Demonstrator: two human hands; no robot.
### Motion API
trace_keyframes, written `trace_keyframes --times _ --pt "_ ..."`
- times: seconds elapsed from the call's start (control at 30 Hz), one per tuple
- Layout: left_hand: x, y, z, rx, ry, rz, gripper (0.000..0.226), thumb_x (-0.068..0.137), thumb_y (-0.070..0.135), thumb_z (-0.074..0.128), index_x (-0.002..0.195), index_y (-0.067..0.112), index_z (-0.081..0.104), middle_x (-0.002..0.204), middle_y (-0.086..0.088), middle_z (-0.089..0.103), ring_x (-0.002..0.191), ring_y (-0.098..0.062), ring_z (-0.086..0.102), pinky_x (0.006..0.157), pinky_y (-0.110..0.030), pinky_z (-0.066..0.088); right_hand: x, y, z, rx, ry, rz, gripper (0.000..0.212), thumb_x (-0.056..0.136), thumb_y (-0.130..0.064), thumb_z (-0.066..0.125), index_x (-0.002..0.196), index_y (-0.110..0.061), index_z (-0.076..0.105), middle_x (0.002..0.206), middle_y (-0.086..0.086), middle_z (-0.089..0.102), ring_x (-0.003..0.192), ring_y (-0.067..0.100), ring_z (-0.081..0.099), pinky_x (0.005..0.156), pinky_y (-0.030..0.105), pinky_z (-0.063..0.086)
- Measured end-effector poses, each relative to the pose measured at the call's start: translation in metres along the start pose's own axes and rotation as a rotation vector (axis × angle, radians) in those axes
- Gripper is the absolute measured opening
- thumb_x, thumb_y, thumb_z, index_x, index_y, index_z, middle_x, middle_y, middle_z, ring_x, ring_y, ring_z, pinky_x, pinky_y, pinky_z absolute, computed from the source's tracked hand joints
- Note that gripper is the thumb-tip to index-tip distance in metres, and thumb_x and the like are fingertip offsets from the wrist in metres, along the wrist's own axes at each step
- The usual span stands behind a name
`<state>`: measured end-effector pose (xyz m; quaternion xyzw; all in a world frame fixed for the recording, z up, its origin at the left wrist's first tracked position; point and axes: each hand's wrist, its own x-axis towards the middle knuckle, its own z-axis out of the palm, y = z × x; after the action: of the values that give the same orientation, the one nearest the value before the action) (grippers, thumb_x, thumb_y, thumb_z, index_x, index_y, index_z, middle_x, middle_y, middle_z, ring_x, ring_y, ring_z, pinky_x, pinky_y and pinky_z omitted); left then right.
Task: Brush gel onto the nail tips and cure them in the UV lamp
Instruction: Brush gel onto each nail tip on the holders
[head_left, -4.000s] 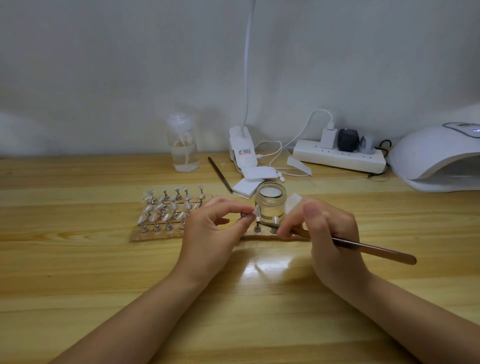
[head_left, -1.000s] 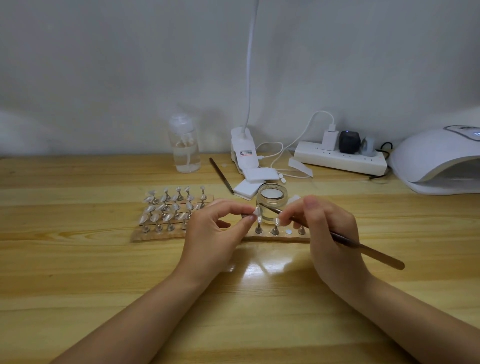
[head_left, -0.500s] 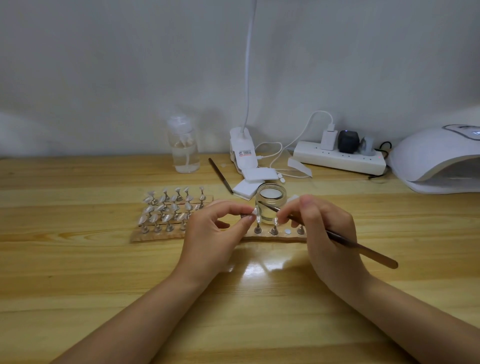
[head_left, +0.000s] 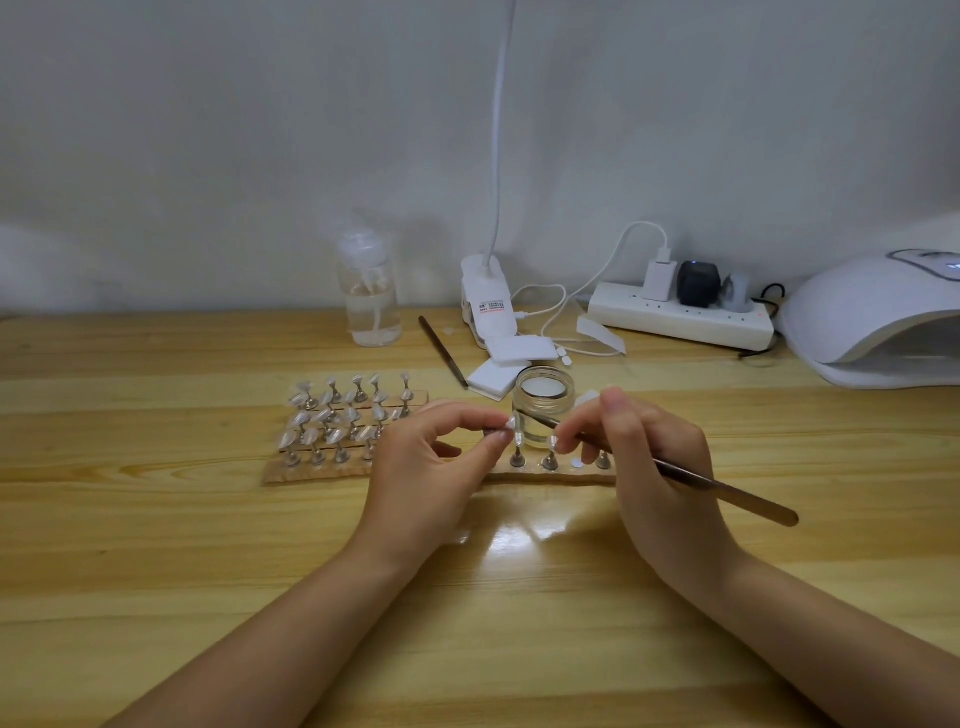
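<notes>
Left hand (head_left: 431, 467) pinches a nail tip (head_left: 511, 425) between thumb and forefinger; right hand (head_left: 649, 457) grips the brush (head_left: 691, 475), bristles at the tip, gel jar (head_left: 544, 397) just behind.

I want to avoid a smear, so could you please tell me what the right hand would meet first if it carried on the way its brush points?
Probably the nail tip pinched by the left hand: the right hand aims its brush up-left at it, in front of the jar. Depth is unclear.

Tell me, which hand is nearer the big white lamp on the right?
Right. The right hand, holding the brush, lies nearer the UV lamp; the left hand sits further away.
</notes>
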<state>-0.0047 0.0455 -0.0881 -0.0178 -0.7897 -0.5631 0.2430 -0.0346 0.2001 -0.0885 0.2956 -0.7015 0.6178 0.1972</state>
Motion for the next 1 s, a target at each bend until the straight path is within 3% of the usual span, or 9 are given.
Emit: trace_keyframes --times 0.33,0.53,0.7,0.8,0.9,1.0 --pt "0.0000 0.0019 0.0000 -0.005 0.005 -0.011 0.025 0.074 0.011 0.072 0.073 0.035 0.068 0.079 0.017 0.070 0.077 -0.012 0.066 0.074 -0.043 0.054 -0.0020 -0.0013 0.0012 0.078 -0.023 -0.067 0.040 0.089 -0.027 0.035 0.061 -0.018 0.062 0.056 -0.005 0.060 0.054 -0.001 0.056 0.056 0.010 0.041" --pt "-0.0008 0.0025 -0.0003 -0.025 0.009 0.004 0.023 0.073 0.010 0.073 0.075 0.033 0.070 0.078 0.015 0.071 0.072 -0.005 0.066 0.068 -0.026 0.054 0.0017 -0.0006 -0.0021 -0.028 0.026 -0.086 0.038 0.089 -0.025 0.034 0.066 -0.013 0.062 0.066 -0.004 0.061 0.063 0.000 0.056 0.062 0.011 0.041" --pt "0.0003 0.0016 0.0005 -0.026 0.033 0.046 0.024 0.075 0.005 0.070 0.078 0.028 0.069 0.077 0.021 0.067 0.072 0.007 0.063 0.066 -0.005 0.044 0.0015 -0.0007 -0.0013 -0.110 -0.012 -0.134 0.036 0.090 -0.024 0.034 0.069 -0.014 0.061 0.070 -0.007 0.061 0.071 0.002 0.058 0.065 0.012 0.042" --pt "0.0008 0.0001 0.0007 0.019 0.020 0.099 0.025 0.077 0.005 0.069 0.079 0.029 0.069 0.085 0.018 0.067 0.083 0.006 0.062 0.076 -0.013 0.048 0.0026 -0.0004 -0.0010 -0.132 -0.026 -0.150 0.036 0.090 -0.023 0.035 0.069 -0.013 0.062 0.069 -0.005 0.061 0.070 0.005 0.057 0.065 0.016 0.044" --pt "0.0002 -0.0016 0.0005 0.039 -0.006 0.117 0.025 0.078 0.007 0.068 0.079 0.031 0.068 0.085 0.013 0.067 0.081 -0.001 0.062 0.075 -0.024 0.051 0.0031 -0.0003 -0.0001 -0.142 -0.031 -0.161 0.036 0.089 -0.023 0.036 0.069 -0.011 0.063 0.068 -0.002 0.061 0.069 0.007 0.057 0.065 0.019 0.045" --pt "0.0002 -0.0014 0.0002 0.066 -0.016 0.131 0.028 0.078 0.006 0.068 0.077 0.034 0.067 0.082 0.013 0.066 0.079 0.002 0.060 0.073 -0.013 0.045 0.0027 -0.0007 0.0011 -0.158 -0.044 -0.159 0.033 0.089 -0.024 0.036 0.070 -0.016 0.062 0.070 -0.006 0.062 0.071 0.005 0.058 0.068 0.024 0.046"
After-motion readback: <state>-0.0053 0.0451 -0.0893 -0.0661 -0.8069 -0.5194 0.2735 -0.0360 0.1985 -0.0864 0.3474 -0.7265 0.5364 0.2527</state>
